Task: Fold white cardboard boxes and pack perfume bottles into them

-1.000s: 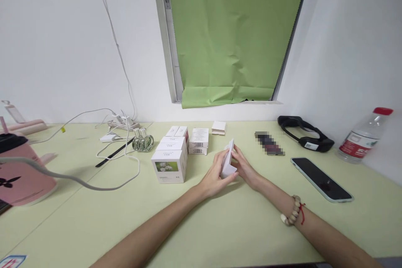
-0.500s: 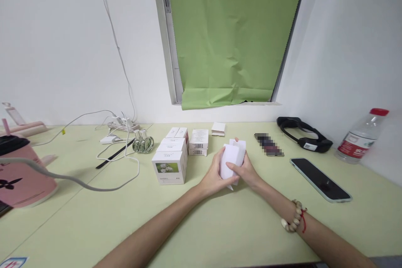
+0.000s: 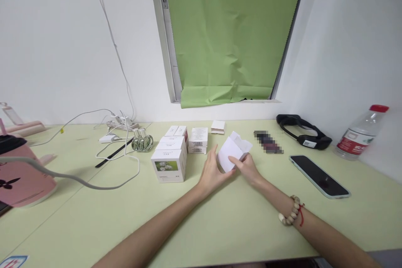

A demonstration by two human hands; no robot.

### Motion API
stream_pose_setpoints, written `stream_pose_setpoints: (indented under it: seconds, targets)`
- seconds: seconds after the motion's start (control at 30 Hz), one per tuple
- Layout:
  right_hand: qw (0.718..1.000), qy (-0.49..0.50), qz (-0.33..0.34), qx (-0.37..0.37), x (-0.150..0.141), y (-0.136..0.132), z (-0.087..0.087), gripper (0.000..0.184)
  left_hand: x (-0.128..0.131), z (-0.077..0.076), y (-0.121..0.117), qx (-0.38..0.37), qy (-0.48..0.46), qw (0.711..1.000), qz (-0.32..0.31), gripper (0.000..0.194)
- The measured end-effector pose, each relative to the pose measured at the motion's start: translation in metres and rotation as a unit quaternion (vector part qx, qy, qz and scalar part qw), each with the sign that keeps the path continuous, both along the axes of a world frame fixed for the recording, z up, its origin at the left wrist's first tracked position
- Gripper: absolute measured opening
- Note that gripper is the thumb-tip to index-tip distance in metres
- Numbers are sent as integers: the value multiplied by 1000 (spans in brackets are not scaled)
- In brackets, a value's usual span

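Observation:
My right hand [image 3: 250, 171] grips a blank white folded card piece [image 3: 228, 153] with flaps standing out at its top right, the thumb pressed on its face. My left hand [image 3: 212, 176] is held beside the piece's left and lower edges with fingers and thumb spread apart; whether it touches the piece is hard to tell. To the left stands a row of white cartons [image 3: 169, 165], the front one showing a photo of white flowers. Behind my left hand lie stacked cartons with barcodes [image 3: 198, 136]. Farther back is a small white box [image 3: 217, 127].
Several round glass bottles [image 3: 143, 142] stand left of the cartons among white cables and a power strip [image 3: 122, 125]. A pink cup [image 3: 27, 176] is at far left. On the right are a phone [image 3: 318, 176], a black headset [image 3: 303, 134] and a water bottle [image 3: 358, 136].
The fingers of my left hand have spread away from the white card piece. The piece has tilted to the right in my right hand, and its flaps stick out more.

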State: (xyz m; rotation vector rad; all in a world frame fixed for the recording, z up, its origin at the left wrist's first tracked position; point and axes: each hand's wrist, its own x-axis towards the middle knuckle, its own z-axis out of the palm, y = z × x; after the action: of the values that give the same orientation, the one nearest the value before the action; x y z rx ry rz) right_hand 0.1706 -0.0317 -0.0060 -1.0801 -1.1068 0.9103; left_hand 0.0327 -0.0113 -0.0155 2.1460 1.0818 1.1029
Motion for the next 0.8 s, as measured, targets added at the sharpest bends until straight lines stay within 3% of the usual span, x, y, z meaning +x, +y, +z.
stream_pose_setpoints:
  seconds: [0.07, 0.17, 0.33, 0.47, 0.57, 0.8]
  targets:
    - [998, 46, -40, -5, 2, 2, 0, 31, 1, -1, 1, -24, 14, 999, 39, 78]
    - [992, 105, -62, -12, 3, 2, 1, 37, 0, 2, 1, -20, 26, 999, 40, 67]
    - [993, 110, -40, -12, 0, 0, 4, 43, -1, 4, 2, -60, -53, 997, 17, 77]
    - [992, 124, -34, 8, 5, 1, 5, 41, -3, 3, 4, -35, -111, 993, 23, 78]
    - [989, 142, -40, 20, 8, 2, 5, 41, -4, 3, 5, -13, -127, 991, 42, 77]
    - [995, 80, -47, 29, 5, 1, 4, 36, -5, 4, 3, 4, -131, 988, 79, 74]
